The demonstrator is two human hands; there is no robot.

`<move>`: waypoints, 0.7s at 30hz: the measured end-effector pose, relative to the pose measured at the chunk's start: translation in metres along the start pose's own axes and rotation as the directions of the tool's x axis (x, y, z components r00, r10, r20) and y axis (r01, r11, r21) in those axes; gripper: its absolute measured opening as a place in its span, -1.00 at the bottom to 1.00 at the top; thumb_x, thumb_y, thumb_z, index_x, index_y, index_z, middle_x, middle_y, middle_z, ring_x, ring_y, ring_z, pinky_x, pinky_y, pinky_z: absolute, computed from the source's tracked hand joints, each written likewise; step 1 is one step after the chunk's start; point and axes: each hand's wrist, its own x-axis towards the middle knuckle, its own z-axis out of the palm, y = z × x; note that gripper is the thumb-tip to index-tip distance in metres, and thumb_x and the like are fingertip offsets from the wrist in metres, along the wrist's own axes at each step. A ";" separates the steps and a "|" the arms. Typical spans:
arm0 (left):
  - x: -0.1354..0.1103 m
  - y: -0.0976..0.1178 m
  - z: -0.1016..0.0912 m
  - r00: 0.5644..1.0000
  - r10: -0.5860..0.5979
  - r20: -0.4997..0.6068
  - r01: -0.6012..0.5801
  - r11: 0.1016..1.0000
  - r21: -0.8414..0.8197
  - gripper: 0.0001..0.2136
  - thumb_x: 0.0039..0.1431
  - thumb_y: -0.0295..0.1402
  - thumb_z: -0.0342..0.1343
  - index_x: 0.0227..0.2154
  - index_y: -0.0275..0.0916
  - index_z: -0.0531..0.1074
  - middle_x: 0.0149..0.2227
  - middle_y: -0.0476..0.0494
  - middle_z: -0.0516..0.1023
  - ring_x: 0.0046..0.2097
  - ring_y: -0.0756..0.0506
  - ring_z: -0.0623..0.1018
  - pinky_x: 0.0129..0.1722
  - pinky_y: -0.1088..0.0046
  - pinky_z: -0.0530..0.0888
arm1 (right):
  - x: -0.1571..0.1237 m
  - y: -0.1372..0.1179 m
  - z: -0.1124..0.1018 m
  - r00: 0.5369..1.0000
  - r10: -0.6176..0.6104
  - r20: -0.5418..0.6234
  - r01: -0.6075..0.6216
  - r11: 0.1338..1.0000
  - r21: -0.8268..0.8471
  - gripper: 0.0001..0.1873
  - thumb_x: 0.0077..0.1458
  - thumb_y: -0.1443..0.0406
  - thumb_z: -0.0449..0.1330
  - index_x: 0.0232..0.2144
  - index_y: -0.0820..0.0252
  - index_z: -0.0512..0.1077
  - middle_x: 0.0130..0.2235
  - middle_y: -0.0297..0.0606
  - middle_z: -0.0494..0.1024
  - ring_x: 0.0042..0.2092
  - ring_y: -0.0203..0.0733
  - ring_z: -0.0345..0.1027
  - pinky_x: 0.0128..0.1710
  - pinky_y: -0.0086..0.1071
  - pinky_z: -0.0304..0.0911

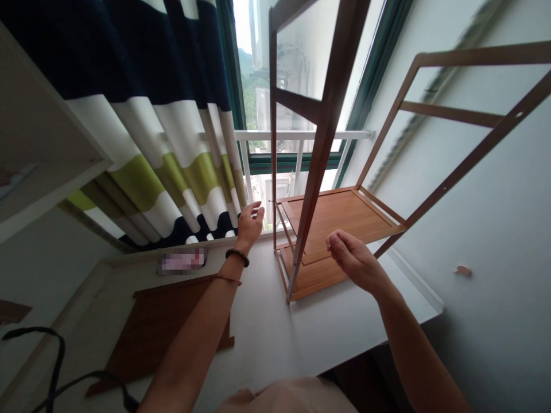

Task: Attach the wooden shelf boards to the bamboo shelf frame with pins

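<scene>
A brown wooden shelf rack (318, 149) stands on the white desk, with two shelf boards fitted low between its side frames. My left hand (252, 222), wearing a dark bead bracelet, is just left of the rack's far left post. Its fingers are loosely bent and apart, with nothing visible in them. Close to those fingertips, a thin dark screw (271, 201) sticks out of the post. In front of the upper shelf board (344, 215) is my right hand (350, 255), fingers pinched together. Something tiny and pale may show at the fingertips, too small to name.
Another brown wooden board (172, 321) lies flat on the white desk (267, 338), partly under my left forearm. A blurred pinkish item (181, 261) lies by the striped curtain (172, 155). Black cable (60, 355) loops at lower left. Behind the rack are a window and white railing (301, 136).
</scene>
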 end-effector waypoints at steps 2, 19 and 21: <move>0.007 0.001 0.004 1.000 0.021 -0.019 -0.021 0.999 0.033 -0.76 0.05 -0.30 0.02 -0.23 -0.29 0.39 -0.17 -0.22 0.43 -0.22 -0.08 0.44 -0.23 0.40 0.40 | 0.010 -0.007 -0.002 0.998 -0.027 -0.053 0.028 0.999 0.018 -0.69 0.10 0.07 0.00 -0.49 0.18 0.26 -0.54 -0.38 0.16 -0.53 -0.37 -0.02 -0.60 -0.49 -0.07; -0.132 0.062 -0.044 0.700 -0.028 0.713 0.186 0.972 -0.145 -0.87 0.00 -0.31 0.13 -0.41 -0.24 0.49 -0.44 -0.10 0.54 -0.41 -0.03 0.49 -0.40 0.52 0.42 | -0.036 0.015 0.043 0.970 -0.049 0.238 0.107 0.965 -0.238 -0.75 -0.03 0.12 0.19 -0.52 0.18 0.47 -0.56 -0.38 0.41 -0.51 -0.37 0.17 -0.51 -0.48 0.00; -0.131 0.057 -0.042 0.696 -0.058 0.716 0.253 0.952 -0.169 -0.86 0.00 -0.30 0.13 -0.41 -0.26 0.49 -0.45 -0.11 0.54 -0.42 -0.03 0.49 -0.40 0.51 0.44 | -0.035 0.020 0.047 0.979 -0.084 0.184 0.137 0.946 -0.295 -0.74 -0.04 0.11 0.19 -0.55 0.18 0.45 -0.58 -0.38 0.38 -0.53 -0.38 0.13 -0.52 -0.48 -0.03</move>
